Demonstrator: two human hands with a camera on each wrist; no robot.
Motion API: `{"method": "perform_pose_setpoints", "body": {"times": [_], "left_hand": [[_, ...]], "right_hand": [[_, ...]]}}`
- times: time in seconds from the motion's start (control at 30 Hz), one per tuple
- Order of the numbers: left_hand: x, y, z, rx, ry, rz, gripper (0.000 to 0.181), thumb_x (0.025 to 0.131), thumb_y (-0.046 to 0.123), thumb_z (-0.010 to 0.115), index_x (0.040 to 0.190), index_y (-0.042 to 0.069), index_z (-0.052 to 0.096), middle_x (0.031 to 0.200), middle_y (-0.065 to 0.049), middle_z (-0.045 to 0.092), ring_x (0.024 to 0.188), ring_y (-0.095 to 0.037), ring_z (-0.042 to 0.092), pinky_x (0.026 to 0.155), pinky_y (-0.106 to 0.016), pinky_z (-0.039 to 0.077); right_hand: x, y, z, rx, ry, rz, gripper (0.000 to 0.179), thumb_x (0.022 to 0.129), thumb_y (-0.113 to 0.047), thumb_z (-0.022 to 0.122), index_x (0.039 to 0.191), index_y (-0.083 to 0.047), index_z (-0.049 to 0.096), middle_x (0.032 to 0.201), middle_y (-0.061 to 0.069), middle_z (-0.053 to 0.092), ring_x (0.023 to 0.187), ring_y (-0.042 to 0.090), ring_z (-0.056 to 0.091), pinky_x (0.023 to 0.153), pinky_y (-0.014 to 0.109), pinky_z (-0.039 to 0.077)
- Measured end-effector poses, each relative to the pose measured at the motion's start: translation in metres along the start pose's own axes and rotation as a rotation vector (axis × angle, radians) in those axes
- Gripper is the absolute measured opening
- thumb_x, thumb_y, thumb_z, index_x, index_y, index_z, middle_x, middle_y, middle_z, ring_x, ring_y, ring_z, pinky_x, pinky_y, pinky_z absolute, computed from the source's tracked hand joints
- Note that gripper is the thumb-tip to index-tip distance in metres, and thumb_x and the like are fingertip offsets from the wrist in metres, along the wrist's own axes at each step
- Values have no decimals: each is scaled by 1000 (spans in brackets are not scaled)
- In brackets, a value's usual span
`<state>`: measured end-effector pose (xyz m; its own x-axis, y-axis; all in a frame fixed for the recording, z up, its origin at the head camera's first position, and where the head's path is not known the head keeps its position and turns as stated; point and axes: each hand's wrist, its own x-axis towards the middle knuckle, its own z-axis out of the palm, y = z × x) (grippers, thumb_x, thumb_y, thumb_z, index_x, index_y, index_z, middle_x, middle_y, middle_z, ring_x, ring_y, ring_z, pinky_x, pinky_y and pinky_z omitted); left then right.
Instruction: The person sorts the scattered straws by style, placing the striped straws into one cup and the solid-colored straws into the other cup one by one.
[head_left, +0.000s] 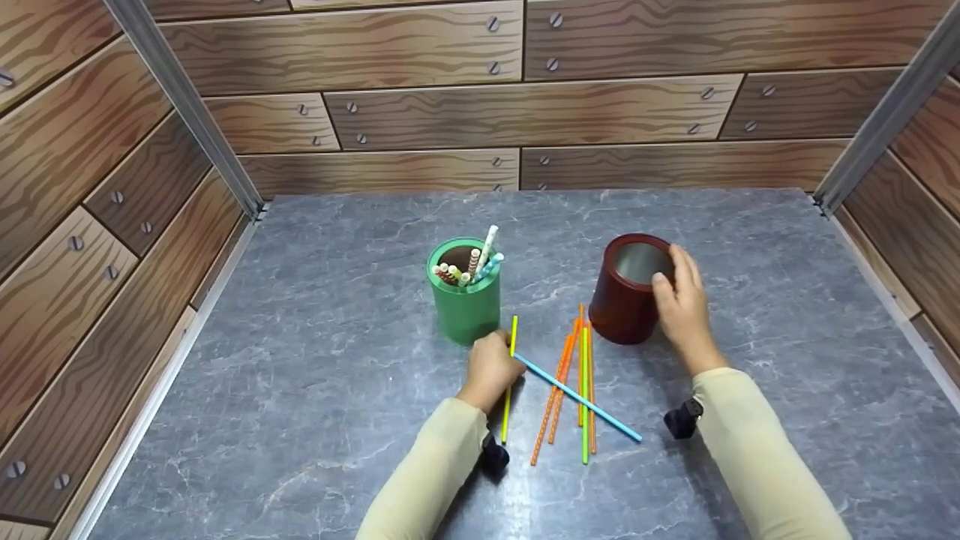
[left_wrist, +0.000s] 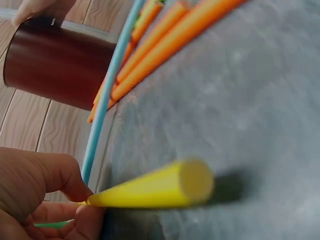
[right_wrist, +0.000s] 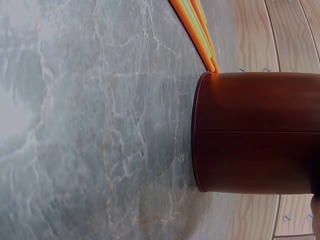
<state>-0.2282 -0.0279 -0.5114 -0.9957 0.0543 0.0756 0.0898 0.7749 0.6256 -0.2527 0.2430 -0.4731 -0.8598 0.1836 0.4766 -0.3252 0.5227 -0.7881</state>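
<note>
Cream sleeves [head_left: 427, 472] lay nearest the head camera, stretched over the marbled tabletop [head_left: 262, 375] from about 7 and 5 o'clock. Your left hand [head_left: 491, 371] pinched the yellow straw [left_wrist: 150, 192] between thumb and fingers, at the 9 o'clock side of the loose bunch. One end of the blue straw [left_wrist: 108, 86] lay right by that hand; whether your fingers touched it could not be told. Your right hand [head_left: 684, 311] was clamped on the dark red cup [head_left: 626, 307], thumb at the rim near 4 o'clock, fingers round the side near 2. That cup looked upright, at 1 o'clock from the bunch; the green cup [head_left: 466, 311] stood upright at 10 o'clock, just beyond your left hand.

Judging by how things lay, you were partway through. Several patterned straws [head_left: 486, 251] stood in the green cup, leaning at its rim, while the part of the dark red cup's inside that showed held none. Outside both cups lay the orange straws [head_left: 550, 401], pointing roughly to 12 or 1 o'clock, a green straw [head_left: 585, 375] among them, and the blue one across them from 10 to 4. Those, plus the yellow straw you gripped, seemed to be what was left to put away.
</note>
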Motion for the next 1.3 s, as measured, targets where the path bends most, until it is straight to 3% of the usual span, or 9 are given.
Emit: {"method": "perform_pose_setpoints", "body": {"times": [0.37,0.57,0.63,0.87,1.1,1.3], "left_hand": [[4,-8,-4,-228,-94,-141,38,64,2,69,102,5,67,96,-8,67,86,-23,59,72,-31,48],[3,-4,-3,-429,-93,-197,40,67,-2,64,106,6,64,71,-4,63,51,-11,49,43,-25,41],[2,1,-5,-464,-76,-205,41,69,-1,64,109,8,63,67,-1,59,47,-10,46,39,-24,39],[7,28,-10,-539,16,-108,46,66,-2,61,111,9,63,63,4,55,54,-7,48,52,-21,41],[12,52,-17,-688,27,-24,58,67,-6,56,123,10,55,65,4,50,54,-7,47,50,-20,41],[18,71,-24,-754,17,40,61,68,-9,55,127,9,52,67,3,49,56,-8,47,51,-20,42]], "right_hand": [[0,-2,-2,-30,-14,34,54,90,-11,43,139,7,31,143,29,29,134,40,25,110,49,17],[1,-3,-1,-57,-30,34,53,90,-10,43,140,7,31,143,28,29,134,39,25,110,50,17],[2,-3,0,-60,-40,40,53,91,-10,42,140,7,31,143,27,28,134,39,24,110,50,17],[0,-4,-1,-67,-36,8,53,90,-11,42,138,9,31,141,29,30,133,40,26,109,51,18],[-1,-4,-2,-85,-45,16,53,91,-12,42,139,8,30,141,28,29,133,39,26,109,51,18],[-1,-6,-3,-102,-53,31,53,92,-11,41,140,8,29,141,28,29,133,40,26,109,52,19]]}}
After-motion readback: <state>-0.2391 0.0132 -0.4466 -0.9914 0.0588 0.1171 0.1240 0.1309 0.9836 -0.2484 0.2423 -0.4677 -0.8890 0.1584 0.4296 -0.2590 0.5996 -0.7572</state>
